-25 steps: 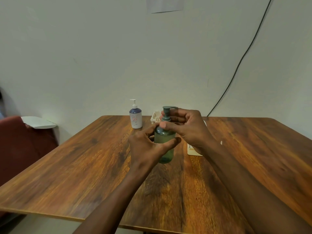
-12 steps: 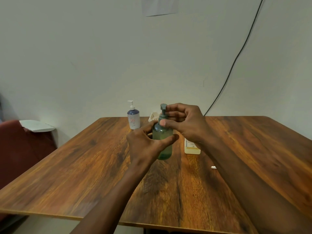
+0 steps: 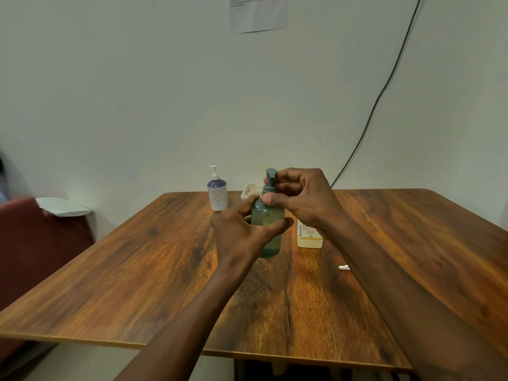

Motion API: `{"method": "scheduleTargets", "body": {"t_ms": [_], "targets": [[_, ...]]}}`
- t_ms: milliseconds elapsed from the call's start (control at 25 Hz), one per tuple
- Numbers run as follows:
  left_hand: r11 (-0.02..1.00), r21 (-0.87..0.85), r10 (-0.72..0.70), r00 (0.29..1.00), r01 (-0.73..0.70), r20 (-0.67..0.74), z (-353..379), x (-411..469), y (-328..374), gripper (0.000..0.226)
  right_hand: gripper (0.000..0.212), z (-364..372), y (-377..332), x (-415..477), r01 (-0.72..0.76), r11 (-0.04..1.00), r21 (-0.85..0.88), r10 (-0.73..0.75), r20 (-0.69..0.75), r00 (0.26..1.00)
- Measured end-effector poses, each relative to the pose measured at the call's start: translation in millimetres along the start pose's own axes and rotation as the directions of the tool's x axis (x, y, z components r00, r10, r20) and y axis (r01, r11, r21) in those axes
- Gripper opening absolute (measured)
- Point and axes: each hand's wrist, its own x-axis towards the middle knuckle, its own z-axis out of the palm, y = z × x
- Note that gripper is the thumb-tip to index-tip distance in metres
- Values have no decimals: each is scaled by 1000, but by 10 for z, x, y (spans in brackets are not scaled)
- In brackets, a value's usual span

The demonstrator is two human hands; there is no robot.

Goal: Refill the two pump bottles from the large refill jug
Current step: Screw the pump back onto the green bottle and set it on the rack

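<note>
A green translucent pump bottle (image 3: 270,232) stands upright on the wooden table (image 3: 137,270) near its middle. My left hand (image 3: 242,232) wraps around the bottle's body from the left. My right hand (image 3: 299,199) pinches the bottle's grey-green pump collar, with fingers curled around the pump head. A second pump bottle (image 3: 217,192), white and blue with a white pump, stands at the far table edge. The refill jug (image 3: 309,237), pale with a label, sits just right of the green bottle, mostly hidden behind my right wrist.
A cream plastic basket (image 3: 248,191) sits at the far edge behind the green bottle. A small white scrap (image 3: 343,267) lies on the table to the right. A red chair (image 3: 33,243) stands at the left; a black cable (image 3: 371,111) runs down the wall.
The pump head has turned, with its spout swinging from pointing right toward facing me. Both hands keep their hold on the green bottle. The view has shifted slightly.
</note>
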Motion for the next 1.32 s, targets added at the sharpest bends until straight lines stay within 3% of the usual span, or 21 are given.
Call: {"method": "scheduleTargets", "body": {"t_ms": [160,280,360,520,760,1040,1320], "targets": [[1000,18,-11,998,12,-66,155,107,33,49,47,88,-9,29,16,999,-43,-24,-203,979],[999,-14,-41,994,40,-101,326,303,-98,43,45,96,-20,254,23,994,-105,-50,-270,962],[998,-17,-57,993,55,-102,429,507,-234,52,43,55,24,500,24,991,-134,-58,-250,967],[995,-12,-102,994,103,26,714,1069,-560,58,44,-144,281,1199,-6,960,-279,-46,-180,983],[957,237,-192,978,170,76,1524,2012,-1249,68,47,-344,1052,2352,-75,925,-373,-11,-225,974],[904,318,-357,915,287,189,2520,2574,-2313,73,41,-482,2269,3199,-164,901,-402,85,-208,975],[869,342,-463,833,359,302,3035,2594,-2871,73,39,-507,3038,3396,-275,887,-371,213,-201,956]]}}
